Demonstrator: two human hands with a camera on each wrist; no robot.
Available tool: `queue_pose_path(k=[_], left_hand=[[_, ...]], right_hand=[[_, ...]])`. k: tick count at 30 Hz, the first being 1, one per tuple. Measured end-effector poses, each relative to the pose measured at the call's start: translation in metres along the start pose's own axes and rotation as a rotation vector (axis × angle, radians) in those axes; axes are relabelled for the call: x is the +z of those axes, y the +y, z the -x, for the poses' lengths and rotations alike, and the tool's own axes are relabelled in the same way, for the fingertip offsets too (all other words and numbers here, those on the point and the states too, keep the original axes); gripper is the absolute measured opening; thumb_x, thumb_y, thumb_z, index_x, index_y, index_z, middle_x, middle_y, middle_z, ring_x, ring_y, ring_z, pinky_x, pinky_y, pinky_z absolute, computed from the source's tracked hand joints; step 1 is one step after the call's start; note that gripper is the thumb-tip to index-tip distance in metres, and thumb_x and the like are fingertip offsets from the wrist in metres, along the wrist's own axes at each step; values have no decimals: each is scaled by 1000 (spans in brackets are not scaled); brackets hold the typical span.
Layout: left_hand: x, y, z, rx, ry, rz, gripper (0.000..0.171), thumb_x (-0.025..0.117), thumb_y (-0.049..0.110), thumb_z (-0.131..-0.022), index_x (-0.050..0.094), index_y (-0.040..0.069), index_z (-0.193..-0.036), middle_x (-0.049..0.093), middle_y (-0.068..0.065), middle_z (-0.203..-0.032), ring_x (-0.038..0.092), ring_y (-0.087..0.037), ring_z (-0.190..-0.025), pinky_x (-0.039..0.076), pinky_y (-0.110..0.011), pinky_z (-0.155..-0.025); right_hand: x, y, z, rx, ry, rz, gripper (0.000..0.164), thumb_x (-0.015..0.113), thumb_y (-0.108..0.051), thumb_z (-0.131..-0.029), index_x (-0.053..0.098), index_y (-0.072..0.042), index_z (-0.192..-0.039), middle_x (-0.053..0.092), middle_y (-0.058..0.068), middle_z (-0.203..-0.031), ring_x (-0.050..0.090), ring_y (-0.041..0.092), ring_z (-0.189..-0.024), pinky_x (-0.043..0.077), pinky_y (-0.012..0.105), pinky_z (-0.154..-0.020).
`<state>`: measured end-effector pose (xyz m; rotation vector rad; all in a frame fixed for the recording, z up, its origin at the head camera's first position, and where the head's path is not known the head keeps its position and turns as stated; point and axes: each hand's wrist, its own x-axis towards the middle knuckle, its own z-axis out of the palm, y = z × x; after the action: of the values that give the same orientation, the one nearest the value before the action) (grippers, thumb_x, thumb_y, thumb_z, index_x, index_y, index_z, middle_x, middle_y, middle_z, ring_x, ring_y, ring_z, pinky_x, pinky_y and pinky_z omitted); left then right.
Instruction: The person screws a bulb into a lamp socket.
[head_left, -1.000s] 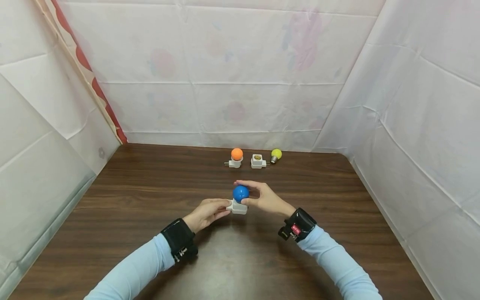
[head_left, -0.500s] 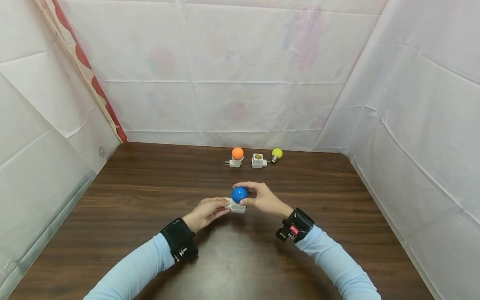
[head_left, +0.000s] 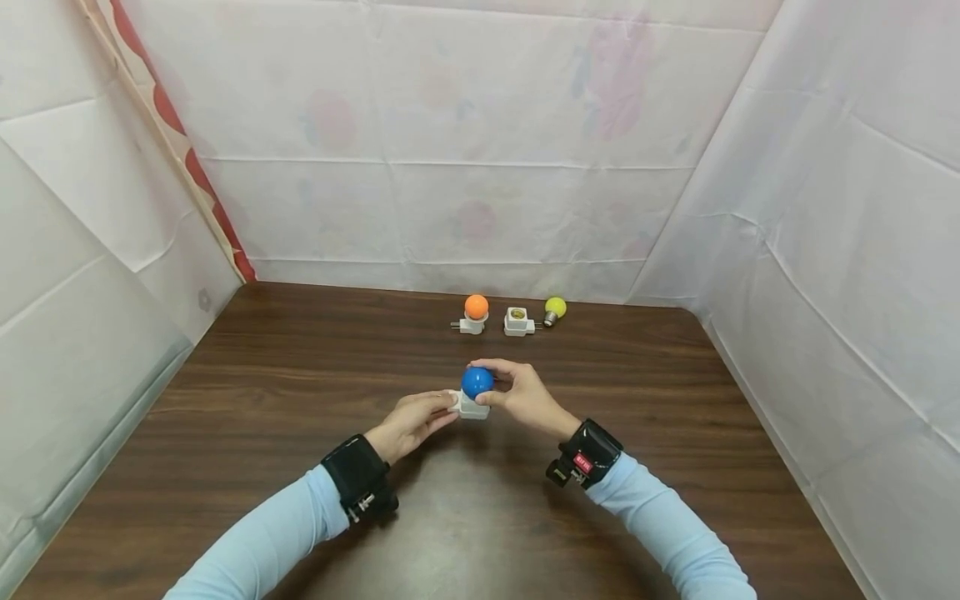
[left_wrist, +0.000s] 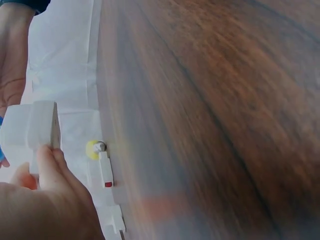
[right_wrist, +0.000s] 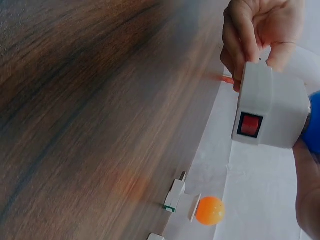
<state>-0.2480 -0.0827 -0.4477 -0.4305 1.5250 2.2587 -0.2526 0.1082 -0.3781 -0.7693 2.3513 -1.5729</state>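
In the head view my left hand (head_left: 414,425) pinches the plug end of a white bulb socket (head_left: 473,409) between thumb and fingers. A blue light bulb (head_left: 477,382) sits in the top of this socket. My right hand (head_left: 529,402) grips the bulb from the right, thumb in front and fingers behind it. The right wrist view shows a red rocker switch (right_wrist: 249,125) on the socket body and a sliver of the bulb's metal base between socket and blue globe. The socket is raised above the table in both wrist views.
Farther back on the dark wood table (head_left: 330,358) stand a white socket with an orange bulb (head_left: 476,307) in it, and a second white socket (head_left: 517,322) without a bulb. A yellow-green bulb (head_left: 555,307) lies beside that one. White sheets (head_left: 450,200) hang behind and at both sides.
Both hands, with the socket and blue bulb, have shifted slightly left and a little up in the head view. The right wrist has also moved slightly left, and both grips stay.
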Motion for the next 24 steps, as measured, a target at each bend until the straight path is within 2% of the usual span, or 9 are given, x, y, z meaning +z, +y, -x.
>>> queue_pose_path(k=[5, 10, 16, 20, 24], left_hand=[[1, -2, -2, 1, 23, 26, 38, 55, 0, -89, 46, -11, -125, 52, -12, -106, 59, -12, -84, 54, -24, -85], [2, -4, -3, 10, 38, 40, 40, 55, 1, -89, 45, -10, -127, 52, -13, -108, 59, -12, -84, 54, -24, -87], [1, -3, 0, 6, 40, 42, 41, 55, 1, -89, 45, -9, -127, 52, -13, -109, 58, -11, -85, 53, -24, -88], [-1, -3, 1, -4, 23, 19, 40, 56, 2, -89, 46, -10, -126, 53, -14, -109, 60, -13, -85, 54, -24, -87], [-3, -2, 1, -11, -2, -25, 40, 57, 2, -88, 47, -12, -124, 57, -13, -103, 62, -13, -83, 55, -23, -83]], right_hand=[[7, 3, 0, -13, 65, -22, 46, 68, -4, -81, 53, 4, -124, 57, 20, -122, 59, 30, -105, 54, 33, -88], [13, 7, 0, -9, 128, -24, 46, 68, -3, -80, 54, 2, -123, 58, 19, -121, 59, 29, -106, 54, 31, -88], [19, 31, -6, -28, 166, -34, 47, 72, -9, -78, 57, -6, -123, 60, 11, -121, 60, 22, -105, 54, 26, -86], [15, 37, -7, -42, 125, -55, 49, 71, -13, -79, 55, -7, -125, 57, 14, -124, 59, 23, -107, 53, 28, -88], [8, 37, -7, -22, 44, -73, 52, 70, -16, -81, 52, -7, -129, 53, 14, -130, 57, 25, -111, 52, 33, -92]])
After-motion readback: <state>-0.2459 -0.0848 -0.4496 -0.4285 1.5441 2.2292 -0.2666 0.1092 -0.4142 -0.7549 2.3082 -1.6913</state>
